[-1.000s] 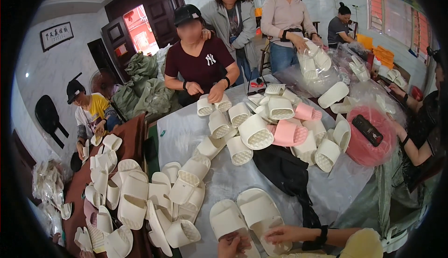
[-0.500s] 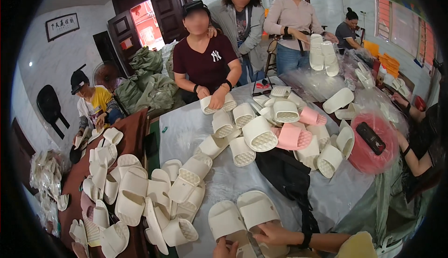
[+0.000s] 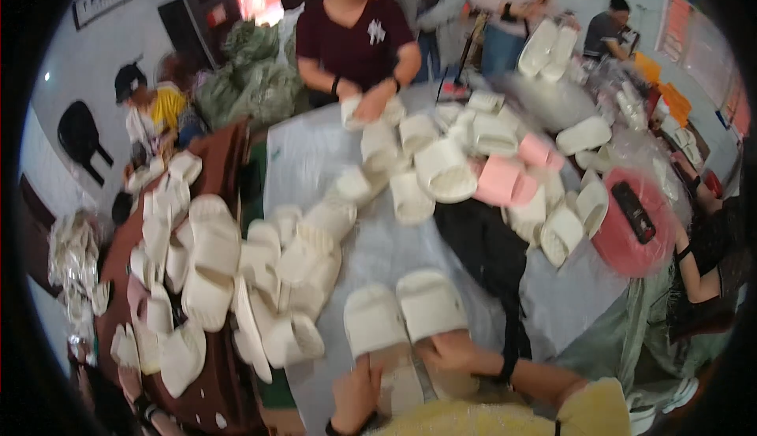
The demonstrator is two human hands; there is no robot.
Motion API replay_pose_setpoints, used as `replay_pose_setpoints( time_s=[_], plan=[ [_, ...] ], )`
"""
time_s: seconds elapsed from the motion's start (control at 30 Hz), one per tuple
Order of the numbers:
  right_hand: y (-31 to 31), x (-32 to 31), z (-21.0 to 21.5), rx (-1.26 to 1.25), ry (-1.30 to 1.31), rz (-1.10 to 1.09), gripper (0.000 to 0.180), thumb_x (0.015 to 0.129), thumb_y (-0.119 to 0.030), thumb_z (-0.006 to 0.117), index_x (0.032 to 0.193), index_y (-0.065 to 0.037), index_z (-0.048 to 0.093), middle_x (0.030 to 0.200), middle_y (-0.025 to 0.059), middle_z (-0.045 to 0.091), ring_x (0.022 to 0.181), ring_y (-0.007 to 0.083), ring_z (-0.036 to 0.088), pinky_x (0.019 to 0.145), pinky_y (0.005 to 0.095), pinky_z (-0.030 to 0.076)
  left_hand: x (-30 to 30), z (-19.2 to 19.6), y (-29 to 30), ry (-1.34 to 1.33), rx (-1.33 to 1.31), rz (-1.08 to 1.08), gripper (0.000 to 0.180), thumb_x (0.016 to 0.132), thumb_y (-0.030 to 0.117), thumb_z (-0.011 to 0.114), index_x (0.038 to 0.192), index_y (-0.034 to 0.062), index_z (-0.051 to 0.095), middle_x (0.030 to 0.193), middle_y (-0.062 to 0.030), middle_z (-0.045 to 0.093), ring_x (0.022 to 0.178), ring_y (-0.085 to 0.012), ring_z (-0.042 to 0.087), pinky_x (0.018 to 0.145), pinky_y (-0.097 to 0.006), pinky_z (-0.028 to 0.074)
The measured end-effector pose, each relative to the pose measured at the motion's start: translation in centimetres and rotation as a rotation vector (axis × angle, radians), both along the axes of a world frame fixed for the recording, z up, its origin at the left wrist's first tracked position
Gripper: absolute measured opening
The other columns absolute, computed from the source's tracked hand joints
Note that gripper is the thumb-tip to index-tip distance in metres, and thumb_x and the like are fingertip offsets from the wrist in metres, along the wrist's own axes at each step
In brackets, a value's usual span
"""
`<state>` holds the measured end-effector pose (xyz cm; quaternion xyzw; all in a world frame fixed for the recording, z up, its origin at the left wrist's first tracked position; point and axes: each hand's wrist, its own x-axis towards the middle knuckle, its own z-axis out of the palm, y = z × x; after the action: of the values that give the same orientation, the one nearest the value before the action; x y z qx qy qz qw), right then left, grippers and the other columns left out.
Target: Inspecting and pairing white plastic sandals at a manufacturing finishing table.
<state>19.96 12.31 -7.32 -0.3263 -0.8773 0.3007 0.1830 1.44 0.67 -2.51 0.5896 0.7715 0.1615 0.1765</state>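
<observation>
Two cream slide slippers lie side by side in front of me, toes pointing away. My left hand (image 3: 355, 393) grips the left slipper (image 3: 372, 322) at the rear edge of its strap, fingers closed around it. At the matching edge of the right slipper (image 3: 430, 303), my right hand (image 3: 448, 353) is closed, its fingertips partly hidden under the strap. Both slippers rest on or just above the pale table cover (image 3: 323, 176); which one, I cannot tell. Slight motion blur softens the picture.
Cream slippers (image 3: 445, 169) and pink slippers (image 3: 505, 181) pile up ahead. More cream slippers (image 3: 209, 302) cover the brown table at left. A black cloth bag (image 3: 482, 239) lies right of centre, near a pink plastic bundle (image 3: 611, 239). Several people stand or sit around.
The view has tilted down, shifting the scene upward in the picture. My left wrist and yellow clothing now show more. Another person's arm appears at the lower left. My hands keep their hold.
</observation>
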Motion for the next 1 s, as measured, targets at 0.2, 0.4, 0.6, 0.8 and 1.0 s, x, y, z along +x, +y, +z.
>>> replay_pose_setpoints(
  time_s=[0.2, 0.4, 0.6, 0.8, 1.0],
  plan=[
    [1.0, -0.1, 1.4, -0.192, -0.087, 0.009, 0.045, 0.079, -0.03, 0.054, 0.107, 0.004, 0.046, 0.095, 0.0255, 0.055, 0.085, 0.0397, 0.054, 0.074, 0.0453, 0.043, 0.3, 1.4, 1.4, 0.117, -0.125, 0.002, 0.033, 0.083, 0.027, 0.052, 0.101, 0.0001, 0.049, 0.057, -0.0152, 0.056, 0.052, -0.0333, 0.056, 0.043, -0.041, 0.042],
    [0.5, -0.4, 1.2, -0.176, -0.161, -0.015, 0.048, 0.079, -0.034, 0.055, 0.11, 0.001, 0.045, 0.091, 0.0236, 0.057, 0.083, 0.0393, 0.055, 0.072, 0.0446, 0.044, 0.5, 0.6, 0.5, 0.178, -0.106, -0.011, 0.039, 0.084, 0.029, 0.05, 0.108, -0.0019, 0.044, 0.056, -0.0123, 0.054, 0.05, -0.0294, 0.055, 0.041, -0.037, 0.042],
    [0.3, -0.3, 1.9, -0.289, -0.238, -0.023, 0.049, 0.079, -0.034, 0.055, 0.111, 0.001, 0.044, 0.092, 0.0237, 0.057, 0.088, 0.0389, 0.054, 0.076, 0.0445, 0.042, 0.5, 0.7, 0.1, 0.19, -0.097, 0.002, 0.034, 0.085, 0.026, 0.05, 0.106, -0.0005, 0.047, 0.054, -0.0115, 0.053, 0.047, -0.0282, 0.054, 0.039, -0.037, 0.04],
    [0.2, -0.2, 1.6, -0.181, -0.177, -0.013, 0.05, 0.079, -0.035, 0.056, 0.112, 0.001, 0.044, 0.092, 0.0233, 0.057, 0.089, 0.0395, 0.053, 0.077, 0.045, 0.04, 0.4, 1.1, -0.1, 0.173, -0.11, 0.033, 0.027, 0.084, 0.021, 0.051, 0.103, 0.0027, 0.05, 0.054, -0.0117, 0.053, 0.046, -0.0279, 0.054, 0.041, -0.038, 0.04],
    [0.7, -0.5, 2.6, -0.21, -0.188, 0.0, 0.04, 0.081, -0.031, 0.054, 0.102, 0.004, 0.049, 0.085, 0.0237, 0.059, 0.08, 0.0392, 0.057, 0.07, 0.0442, 0.044, -0.1, 3.2, -0.7, 0.182, 0.094, -0.013, 0.016, 0.082, 0.021, 0.054, 0.089, 0.0068, 0.058, 0.051, -0.009, 0.054, 0.042, -0.0255, 0.053, 0.038, -0.035, 0.04]
  ],
)
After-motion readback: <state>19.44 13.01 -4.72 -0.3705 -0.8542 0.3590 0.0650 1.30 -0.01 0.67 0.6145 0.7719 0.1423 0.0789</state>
